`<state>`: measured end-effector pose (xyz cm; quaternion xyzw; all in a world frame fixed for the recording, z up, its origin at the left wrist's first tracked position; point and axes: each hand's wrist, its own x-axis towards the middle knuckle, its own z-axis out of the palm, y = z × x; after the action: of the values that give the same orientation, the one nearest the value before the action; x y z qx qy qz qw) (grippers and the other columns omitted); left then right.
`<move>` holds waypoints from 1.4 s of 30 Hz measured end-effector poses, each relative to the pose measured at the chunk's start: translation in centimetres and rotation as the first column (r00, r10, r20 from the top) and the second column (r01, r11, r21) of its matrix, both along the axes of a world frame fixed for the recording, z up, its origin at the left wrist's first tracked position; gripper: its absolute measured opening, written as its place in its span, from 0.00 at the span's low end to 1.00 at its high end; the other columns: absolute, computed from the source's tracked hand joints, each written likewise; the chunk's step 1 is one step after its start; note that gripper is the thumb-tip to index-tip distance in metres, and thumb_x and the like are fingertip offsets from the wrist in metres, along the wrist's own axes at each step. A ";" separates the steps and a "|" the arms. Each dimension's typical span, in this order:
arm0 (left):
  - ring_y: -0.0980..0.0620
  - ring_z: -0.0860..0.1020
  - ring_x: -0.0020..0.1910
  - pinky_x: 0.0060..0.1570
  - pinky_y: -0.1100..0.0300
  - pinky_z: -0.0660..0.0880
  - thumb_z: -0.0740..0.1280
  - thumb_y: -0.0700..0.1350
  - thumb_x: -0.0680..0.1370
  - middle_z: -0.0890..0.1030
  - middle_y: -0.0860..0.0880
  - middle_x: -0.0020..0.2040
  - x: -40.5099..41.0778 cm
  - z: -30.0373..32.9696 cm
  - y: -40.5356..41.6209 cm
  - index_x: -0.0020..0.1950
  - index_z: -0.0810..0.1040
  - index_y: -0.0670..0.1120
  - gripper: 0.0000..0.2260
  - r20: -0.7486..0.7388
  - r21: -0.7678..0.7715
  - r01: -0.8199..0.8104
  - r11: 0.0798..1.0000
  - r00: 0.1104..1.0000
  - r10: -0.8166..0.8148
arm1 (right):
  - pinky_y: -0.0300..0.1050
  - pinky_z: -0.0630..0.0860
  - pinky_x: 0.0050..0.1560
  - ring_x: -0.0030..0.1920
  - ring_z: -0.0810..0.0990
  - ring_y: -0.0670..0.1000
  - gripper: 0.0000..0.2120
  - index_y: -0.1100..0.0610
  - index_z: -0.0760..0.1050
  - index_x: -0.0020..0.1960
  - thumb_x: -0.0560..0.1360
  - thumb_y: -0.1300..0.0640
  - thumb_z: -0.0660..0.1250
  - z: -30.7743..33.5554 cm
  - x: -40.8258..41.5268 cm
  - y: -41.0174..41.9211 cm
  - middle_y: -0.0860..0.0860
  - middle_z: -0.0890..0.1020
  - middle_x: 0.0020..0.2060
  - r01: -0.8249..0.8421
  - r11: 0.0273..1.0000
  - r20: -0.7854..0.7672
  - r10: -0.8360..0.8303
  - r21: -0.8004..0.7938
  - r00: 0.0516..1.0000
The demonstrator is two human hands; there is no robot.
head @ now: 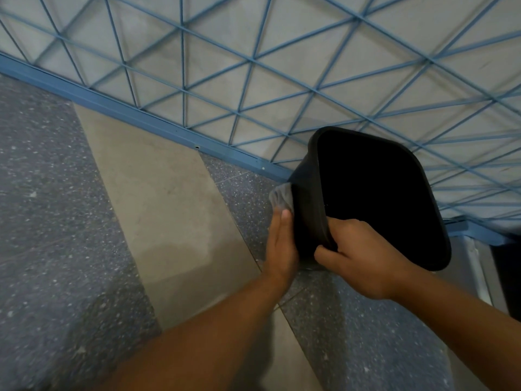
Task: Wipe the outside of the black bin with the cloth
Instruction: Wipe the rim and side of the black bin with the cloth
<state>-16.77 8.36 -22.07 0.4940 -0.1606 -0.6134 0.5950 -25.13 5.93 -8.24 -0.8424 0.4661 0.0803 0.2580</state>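
The black bin (375,198) is held tilted above the speckled floor (56,221), close to a blue metal grille (253,66). Its near rim is gripped by the right hand (363,258), fingers curled inside. The grey cloth (280,197) is pressed on the bin's outer left wall by the left hand (280,246), fingers straight together.

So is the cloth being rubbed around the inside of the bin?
No, the left hand presses the grey cloth flat against the outer side wall of the black bin, while the right hand grips the rim.
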 end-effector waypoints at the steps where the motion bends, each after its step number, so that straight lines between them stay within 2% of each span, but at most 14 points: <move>1: 0.47 0.66 0.86 0.88 0.45 0.60 0.52 0.52 0.91 0.69 0.43 0.85 -0.2 -0.7 0.6 0.86 0.65 0.44 0.25 0.024 0.034 0.007 0.999 1.000 -0.008 | 0.46 0.71 0.31 0.28 0.74 0.47 0.09 0.46 0.66 0.35 0.72 0.52 0.63 0.0 0.0 0.0 0.47 0.73 0.28 0.004 1.000 -0.001 -0.004 0.003 1.000; 4: 0.45 0.65 0.86 0.88 0.43 0.60 0.51 0.53 0.91 0.68 0.42 0.85 -0.1 -2.6 0.7 0.86 0.64 0.43 0.26 0.040 0.134 0.064 0.989 0.997 -0.070 | 0.49 0.72 0.31 0.28 0.74 0.48 0.07 0.47 0.66 0.36 0.71 0.51 0.62 0.0 -0.1 0.1 0.48 0.74 0.28 0.008 1.000 -0.013 -0.008 0.009 1.000; 10: 0.41 0.74 0.80 0.84 0.47 0.68 0.52 0.53 0.91 0.75 0.37 0.80 1.1 -1.4 -3.3 0.82 0.72 0.39 0.26 -0.159 0.233 0.010 0.972 0.987 0.028 | 0.56 0.74 0.35 0.31 0.76 0.52 0.09 0.49 0.66 0.36 0.73 0.53 0.63 0.2 0.2 -0.2 0.52 0.75 0.31 -0.002 1.000 -0.012 0.002 -0.002 1.000; 13: 0.40 0.76 0.78 0.78 0.53 0.72 0.52 0.53 0.91 0.78 0.36 0.77 1.6 0.3 -5.1 0.80 0.74 0.38 0.26 -0.224 0.160 0.004 0.987 0.974 0.032 | 0.58 0.75 0.38 0.33 0.76 0.53 0.08 0.49 0.67 0.37 0.73 0.54 0.64 0.1 0.2 -0.3 0.53 0.76 0.32 -0.015 1.000 -0.006 0.016 0.007 1.000; 15: 0.41 0.74 0.80 0.83 0.49 0.68 0.54 0.51 0.91 0.76 0.37 0.79 1.7 2.1 -5.5 0.82 0.72 0.40 0.24 -0.250 0.077 -0.027 0.997 0.967 0.046 | 0.59 0.75 0.39 0.33 0.77 0.53 0.06 0.50 0.68 0.38 0.72 0.51 0.63 0.1 0.1 -0.5 0.52 0.77 0.33 -0.020 1.000 -0.003 0.020 0.010 1.000; 19: 0.50 0.61 0.88 0.89 0.48 0.56 0.54 0.51 0.89 0.64 0.46 0.88 0.6 4.0 -2.7 0.88 0.61 0.45 0.27 0.003 -0.236 -0.046 0.971 0.999 0.048 | 0.58 0.76 0.40 0.34 0.78 0.51 0.05 0.50 0.69 0.39 0.68 0.49 0.61 0.1 0.2 -0.5 0.51 0.78 0.34 -0.022 0.999 0.026 0.021 0.045 0.999; 21: 0.59 0.59 0.88 0.90 0.54 0.54 0.53 0.52 0.86 0.62 0.53 0.88 -0.1 3.3 -0.7 0.88 0.59 0.49 0.28 0.155 -0.277 -0.017 0.961 0.986 0.063 | 0.58 0.76 0.40 0.34 0.78 0.51 0.06 0.50 0.70 0.39 0.67 0.48 0.61 0.1 0.1 -0.6 0.51 0.78 0.33 -0.023 0.999 0.037 0.022 0.049 0.999; 24: 0.70 0.62 0.84 0.87 0.63 0.58 0.53 0.49 0.87 0.65 0.63 0.83 -1.1 1.2 1.9 0.83 0.61 0.56 0.23 0.201 -0.279 -0.005 0.960 0.978 0.064 | 0.59 0.76 0.40 0.34 0.78 0.51 0.09 0.51 0.72 0.40 0.67 0.47 0.61 0.0 0.0 -0.6 0.52 0.79 0.33 -0.007 0.998 0.048 0.004 0.059 0.999; 30: 0.46 0.65 0.87 0.87 0.44 0.62 0.53 0.49 0.91 0.68 0.44 0.86 -1.9 -4.0 4.0 0.87 0.61 0.43 0.24 0.180 -0.035 0.065 0.997 0.982 -0.057 | 0.59 0.76 0.39 0.35 0.79 0.52 0.14 0.54 0.74 0.42 0.66 0.45 0.60 -0.2 -0.1 -0.5 0.54 0.80 0.35 0.006 0.999 0.081 -0.009 0.040 0.997; 34: 0.46 0.65 0.87 0.87 0.46 0.62 0.53 0.49 0.91 0.67 0.44 0.86 -0.7 -5.5 3.2 0.87 0.63 0.44 0.24 0.257 0.160 0.117 0.980 0.954 -0.156 | 0.57 0.76 0.37 0.34 0.79 0.54 0.13 0.54 0.73 0.40 0.66 0.45 0.61 -0.4 0.0 -0.5 0.55 0.79 0.33 0.025 0.999 0.084 -0.027 0.030 0.996; 36: 0.43 0.73 0.81 0.82 0.49 0.68 0.54 0.50 0.91 0.75 0.41 0.80 0.2 -5.4 2.4 0.81 0.74 0.42 0.22 0.220 0.266 0.152 0.952 0.952 -0.214 | 0.52 0.75 0.35 0.33 0.78 0.51 0.06 0.51 0.71 0.37 0.69 0.49 0.64 -0.7 0.0 -0.7 0.52 0.77 0.31 0.049 0.999 0.079 -0.050 0.008 0.996; 38: 0.39 0.80 0.71 0.73 0.51 0.75 0.57 0.51 0.90 0.83 0.37 0.68 1.8 -4.7 1.1 0.63 0.84 0.40 0.20 0.097 0.356 0.104 0.929 0.984 -0.148 | 0.47 0.73 0.34 0.34 0.78 0.47 0.06 0.49 0.70 0.37 0.71 0.53 0.66 -0.7 0.0 -0.9 0.49 0.77 0.32 0.060 0.998 0.044 -0.059 -0.014 0.997; 39: 0.37 0.81 0.70 0.74 0.48 0.75 0.59 0.51 0.90 0.83 0.35 0.67 2.8 -4.1 0.4 0.62 0.84 0.40 0.19 0.005 0.384 0.071 0.921 0.997 -0.079 | 0.43 0.72 0.33 0.34 0.78 0.46 0.07 0.48 0.70 0.37 0.72 0.54 0.66 -0.6 0.0 -1.0 0.49 0.78 0.32 0.059 0.998 0.020 -0.058 -0.020 0.998; 42: 0.35 0.77 0.74 0.79 0.46 0.72 0.61 0.52 0.89 0.80 0.36 0.70 6.4 -2.4 -1.2 0.75 0.77 0.36 0.23 -0.049 0.417 0.004 0.909 0.999 0.018 | 0.42 0.70 0.32 0.33 0.77 0.44 0.07 0.49 0.70 0.37 0.73 0.53 0.65 -0.5 0.4 -1.0 0.49 0.78 0.32 0.080 0.996 -0.014 -0.080 -0.027 0.997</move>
<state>-10.37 7.12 -24.49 0.5940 -0.0086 -0.6441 0.4820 -24.76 4.95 -8.77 -0.8257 0.5025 0.0700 0.2464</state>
